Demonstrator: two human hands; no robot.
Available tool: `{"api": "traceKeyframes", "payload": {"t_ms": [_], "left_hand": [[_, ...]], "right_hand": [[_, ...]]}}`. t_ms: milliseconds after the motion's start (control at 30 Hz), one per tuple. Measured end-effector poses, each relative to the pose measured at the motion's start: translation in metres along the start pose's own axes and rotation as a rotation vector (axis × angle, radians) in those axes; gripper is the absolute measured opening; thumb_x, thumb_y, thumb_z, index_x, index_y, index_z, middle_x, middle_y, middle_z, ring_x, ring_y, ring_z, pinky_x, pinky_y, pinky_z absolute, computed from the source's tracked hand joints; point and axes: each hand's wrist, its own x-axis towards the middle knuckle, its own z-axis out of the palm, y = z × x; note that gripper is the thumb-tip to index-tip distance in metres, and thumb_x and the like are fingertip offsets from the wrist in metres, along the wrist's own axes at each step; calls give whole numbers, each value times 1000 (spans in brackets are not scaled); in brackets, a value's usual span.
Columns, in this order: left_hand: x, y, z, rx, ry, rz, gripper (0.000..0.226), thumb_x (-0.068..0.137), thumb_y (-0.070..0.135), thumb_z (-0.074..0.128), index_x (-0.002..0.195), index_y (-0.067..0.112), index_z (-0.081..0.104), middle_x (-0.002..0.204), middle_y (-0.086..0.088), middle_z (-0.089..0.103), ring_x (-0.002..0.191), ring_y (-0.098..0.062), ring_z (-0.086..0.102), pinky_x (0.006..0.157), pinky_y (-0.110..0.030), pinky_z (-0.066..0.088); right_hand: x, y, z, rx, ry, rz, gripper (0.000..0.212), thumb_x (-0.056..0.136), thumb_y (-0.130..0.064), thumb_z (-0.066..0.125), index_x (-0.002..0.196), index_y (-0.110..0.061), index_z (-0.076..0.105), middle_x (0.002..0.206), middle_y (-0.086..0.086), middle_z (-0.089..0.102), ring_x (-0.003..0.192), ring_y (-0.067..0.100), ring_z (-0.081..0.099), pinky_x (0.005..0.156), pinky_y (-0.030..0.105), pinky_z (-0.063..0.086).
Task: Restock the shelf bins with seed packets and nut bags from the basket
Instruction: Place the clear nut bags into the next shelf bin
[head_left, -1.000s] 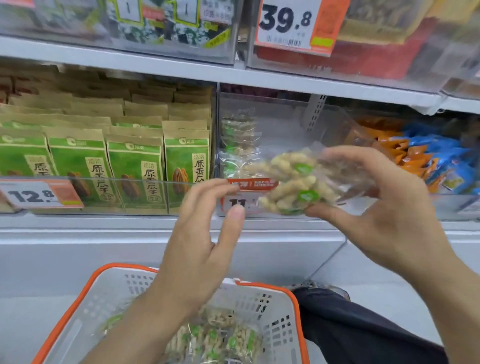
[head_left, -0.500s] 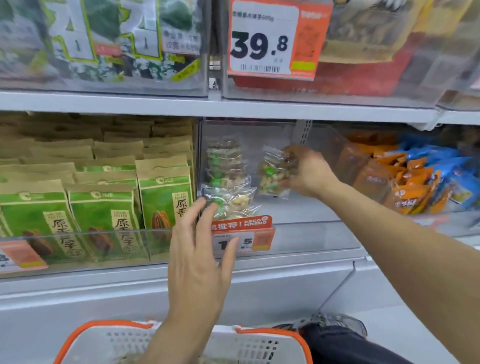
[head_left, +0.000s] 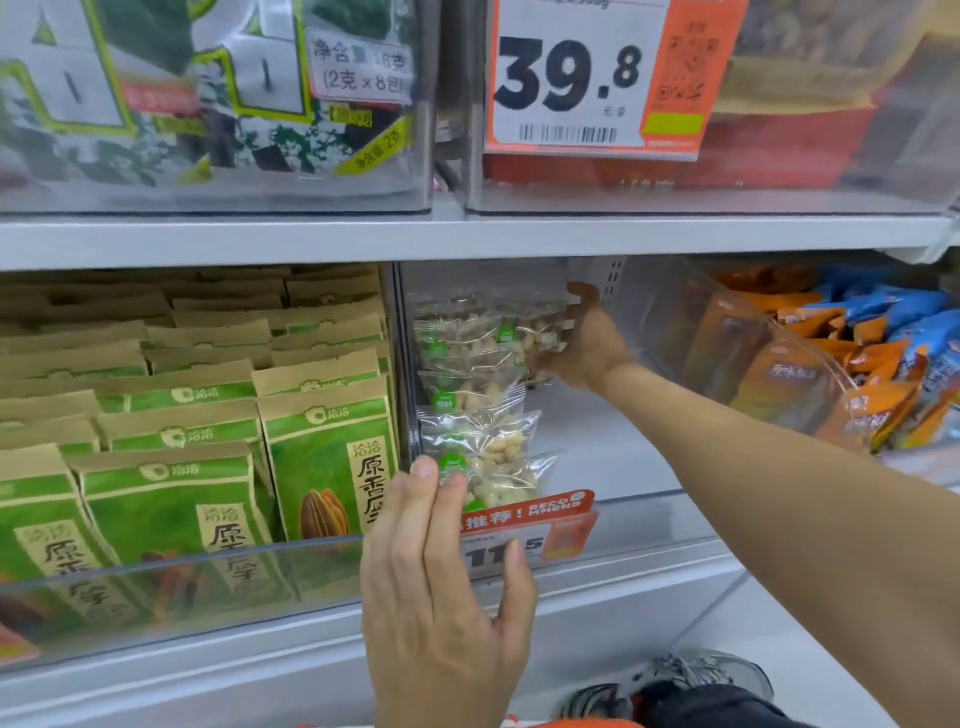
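Deep inside the clear middle bin (head_left: 649, 332) on the lower shelf, the right hand (head_left: 589, 348) reaches to the back, its fingers curled round a clear nut bag (head_left: 540, 332) that it holds upright against the rear of a row of like bags. That row of nut bags (head_left: 478, 415) stands along the bin's left wall, running from the back to the front lip. Nearer the camera, the left hand (head_left: 441, 587) is raised before the bin's front, fingers straight and close together, thumb spread to the side; its fingertips (head_left: 426, 473) lie at the front-most bag, though whether they touch it or only the bin's front wall I cannot tell. So the held bag is at the far end of the row, well apart from the left hand. A red price tag (head_left: 530, 530) hangs just beside that thumb. Green seed packets (head_left: 322, 457) fill the bin to the left.
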Motion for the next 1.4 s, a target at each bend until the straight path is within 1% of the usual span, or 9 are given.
{"api": "traceKeyframes", "payload": {"t_ms": [100, 167, 300, 500, 667, 900, 1033, 1233, 1400], "left_hand": [[-1, -1, 3, -17, 13, -11, 64, 82, 32, 66, 135, 4, 43, 141, -14, 43, 131, -34, 46, 106, -47, 42], [0, -1, 3, -23, 9, -3, 62, 82, 30, 66, 134, 3, 44, 142, -15, 43, 131, -34, 45, 106, -47, 42], [-2, -4, 2, -28, -10, 22, 60, 83, 30, 65, 133, 4, 45, 142, -15, 42, 132, -34, 44, 107, -47, 42], [-1, -1, 3, -18, 3, -4, 57, 81, 30, 64, 129, 4, 46, 142, -15, 42, 130, -35, 46, 103, -50, 44], [1, 1, 4, -12, 16, -17, 55, 81, 30, 63, 128, 5, 47, 140, -15, 43, 129, -35, 46, 101, -50, 45], [3, -3, -11, -28, -119, -7, 57, 86, 29, 61, 135, 6, 42, 146, -12, 40, 136, -31, 42, 113, -41, 37], [8, -2, -26, -48, -223, -19, 59, 89, 30, 57, 139, 6, 39, 149, -10, 38, 138, -28, 41, 115, -39, 33], [15, 11, -52, -285, -141, -201, 49, 86, 20, 56, 132, 10, 43, 142, -7, 40, 136, -20, 38, 115, -32, 30], [-71, -7, -70, -351, -318, -442, 25, 86, 23, 46, 111, 24, 51, 115, 9, 48, 110, -11, 51, 96, -31, 42]], "right_hand": [[-8, -7, -4, -121, -6, 32, 29, 85, -29, 70, 105, -19, 51, 88, -3, 48, 86, 20, 48, 69, 30, 44], [-6, 0, -7, -176, 5, -25, 67, 68, -12, 89, 117, -20, 43, 99, -9, 52, 100, 19, 57, 83, 32, 52], [-9, 0, -5, -166, -38, -24, 92, 47, -19, 98, 119, -19, 41, 118, 1, 56, 109, 27, 60, 90, 42, 56], [-17, -3, 1, -274, 86, -96, 78, 68, -9, 89, 131, -12, 43, 109, -4, 54, 96, 16, 55, 62, 7, 40], [-17, 1, 2, -457, 86, -8, 61, 64, -37, 92, 105, -13, 53, 98, -3, 59, 92, 14, 59, 70, 19, 40], [-19, -4, -7, -167, -26, 255, 79, 57, -28, 97, 117, -15, 48, 115, 2, 59, 115, 28, 59, 100, 37, 50], [-41, -35, -33, -392, -38, 243, 59, 77, -31, 83, 124, -12, 52, 126, 5, 61, 100, 22, 59, 87, 30, 50], [-182, -79, -61, -189, 240, -158, 6, 87, -11, 68, 92, -15, 65, 83, -5, 66, 72, 3, 59, 65, 14, 47], [-301, -21, -20, -27, 24, -94, 17, 89, -5, 68, 87, -21, 61, 83, -2, 66, 68, 6, 58, 59, 15, 45]]}}
